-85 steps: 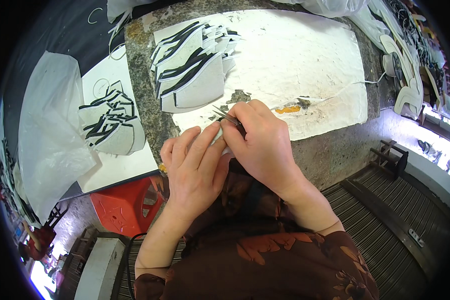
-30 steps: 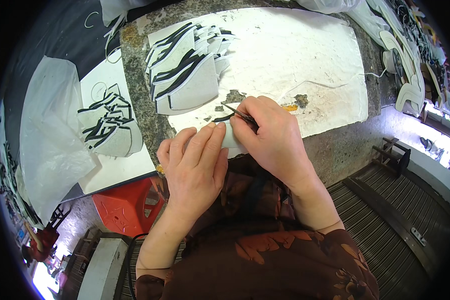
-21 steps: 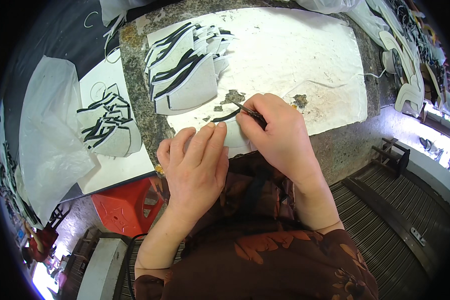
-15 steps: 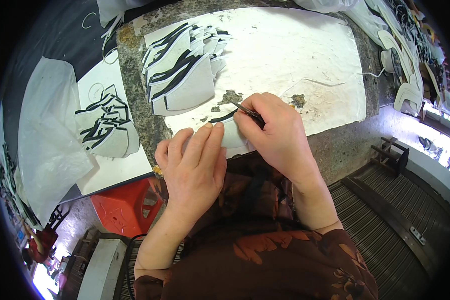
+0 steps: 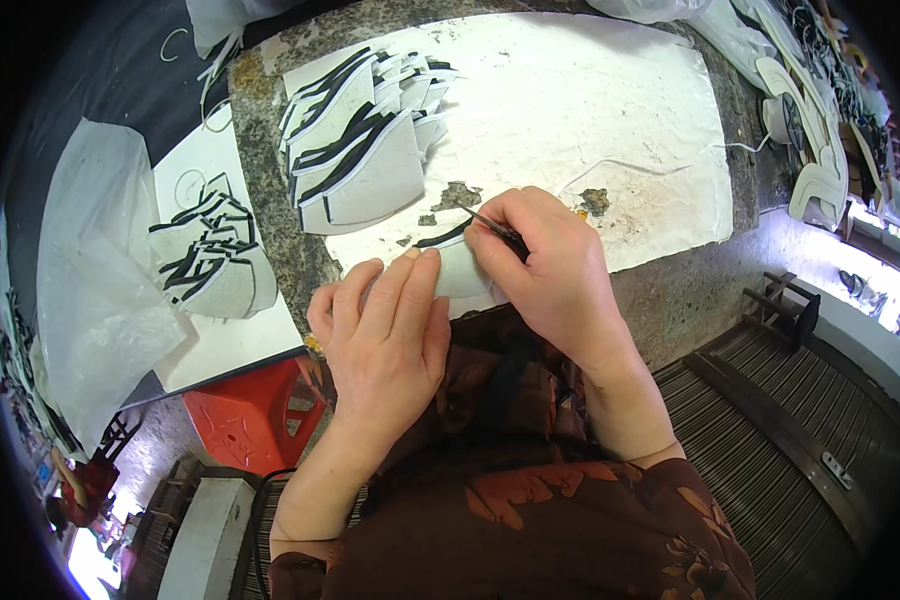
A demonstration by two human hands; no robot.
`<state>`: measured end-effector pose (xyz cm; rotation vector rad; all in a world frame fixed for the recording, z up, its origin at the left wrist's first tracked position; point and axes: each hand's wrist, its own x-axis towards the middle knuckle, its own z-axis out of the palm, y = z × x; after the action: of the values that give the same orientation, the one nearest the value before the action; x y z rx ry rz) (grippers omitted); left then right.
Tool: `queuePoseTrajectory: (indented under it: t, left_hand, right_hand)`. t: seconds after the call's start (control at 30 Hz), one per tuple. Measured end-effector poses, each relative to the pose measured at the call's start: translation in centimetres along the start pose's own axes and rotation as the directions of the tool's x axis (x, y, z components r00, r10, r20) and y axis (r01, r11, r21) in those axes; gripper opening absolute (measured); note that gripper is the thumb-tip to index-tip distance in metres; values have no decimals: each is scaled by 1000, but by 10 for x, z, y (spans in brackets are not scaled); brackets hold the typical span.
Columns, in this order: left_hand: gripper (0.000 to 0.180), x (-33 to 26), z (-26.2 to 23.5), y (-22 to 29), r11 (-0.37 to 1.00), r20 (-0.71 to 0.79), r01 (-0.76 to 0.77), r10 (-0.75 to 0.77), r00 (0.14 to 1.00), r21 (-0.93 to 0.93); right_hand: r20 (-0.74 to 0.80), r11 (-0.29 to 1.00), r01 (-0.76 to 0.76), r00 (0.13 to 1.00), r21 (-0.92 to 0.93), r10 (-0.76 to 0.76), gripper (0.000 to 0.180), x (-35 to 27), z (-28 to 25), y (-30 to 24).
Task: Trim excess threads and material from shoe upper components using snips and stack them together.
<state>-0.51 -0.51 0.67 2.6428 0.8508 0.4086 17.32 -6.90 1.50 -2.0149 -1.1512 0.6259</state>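
A curved light-grey shoe-upper piece with a black strip along its far edge lies at the near edge of the white work sheet. My left hand rests on its left end, fingers stretched out and pressing it down. Over the right end, my right hand is closed round dark, pointed scissors, the tip pointing up and left past the black strip. Their handles are mostly hidden in the palm. Just beyond my left hand is a stack of similar black-edged grey pieces.
More black-edged pieces are piled on a white board at left, beside a clear plastic bag. A red stool stands below. A white cord crosses the sheet; cut-out parts hang over the right edge.
The view has shifted very slightly. Both hands stay nearly in place on the piece; my left fingers have drawn a little to the left, and the scissors remain in my right hand.
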Motion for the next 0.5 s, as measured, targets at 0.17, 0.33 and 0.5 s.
queuePoseTrajectory:
  t: [0.17,0.33,0.5]
  left_hand:
    - [42,1,1,1,1000,-1,-1,1,1000,-6]
    - [42,0,1,0,1000,-5,3,-3,1000,-4]
    - [41,1,0,1,1000,-1,4,-4,1000,-1]
  right_hand:
    - [-68,992,125,990,5,-124,9,0,2,2]
    - [0,998,57,998,-22,-57,11,-2,-2,2]
    - [7,999,10,1000,-44,-10,10,-1,-1,1]
